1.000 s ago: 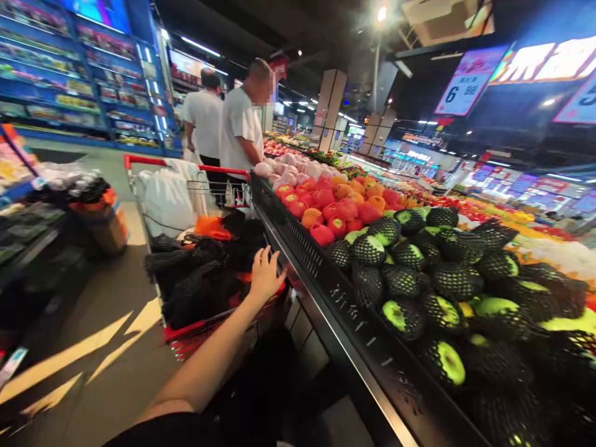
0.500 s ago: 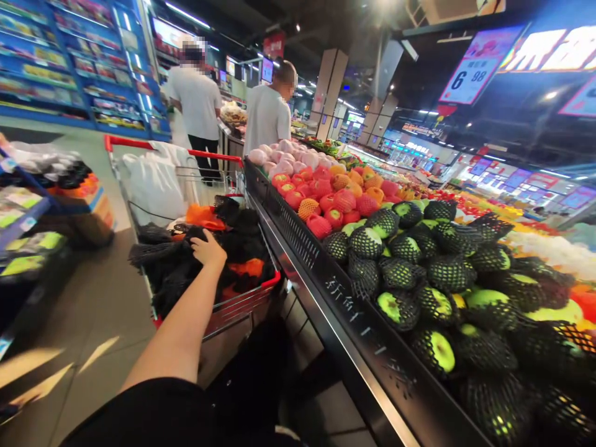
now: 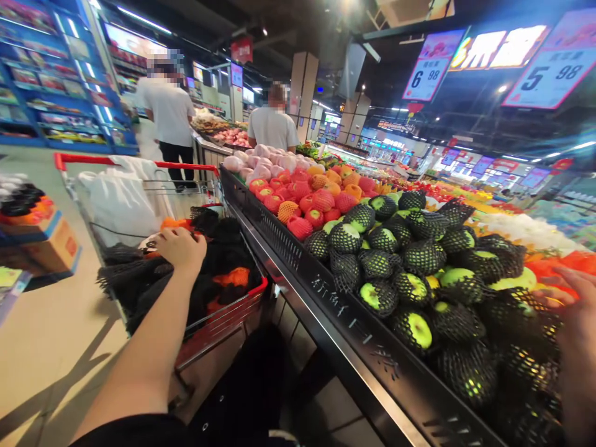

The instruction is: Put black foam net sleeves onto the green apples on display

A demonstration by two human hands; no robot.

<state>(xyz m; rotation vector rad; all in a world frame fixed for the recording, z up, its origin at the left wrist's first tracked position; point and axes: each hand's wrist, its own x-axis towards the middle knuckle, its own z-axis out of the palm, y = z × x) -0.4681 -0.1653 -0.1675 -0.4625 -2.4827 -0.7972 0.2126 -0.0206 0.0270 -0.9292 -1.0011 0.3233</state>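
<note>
My left hand (image 3: 184, 251) is over the shopping cart (image 3: 237, 304). Its fingers curl down onto dark foam netting (image 3: 139, 279) heaped in the cart, with fingertips partly hidden. Orange pieces (image 3: 235, 276) show among the black netting. At the right edge, slightly blurred, my right hand (image 3: 575, 298) is held with fingers apart beside orange-red fruit or wrapping (image 3: 556, 270); nothing is plainly held in it. Green fruits in black foam nets (image 3: 423, 254) fill the near part of the black display bin (image 3: 321, 292), to the left of that hand.
A white plastic bag (image 3: 116, 202) hangs inside the cart's far end. Red-netted fruits (image 3: 321, 198) and pale pink fruits (image 3: 261, 162) lie farther along the bin. Two people in white shirts stand ahead. A cardboard box (image 3: 49, 245) stands at the left.
My right hand has come into view at the right edge. My left hand has shifted toward the far part of the netting heap, and the view has turned right.
</note>
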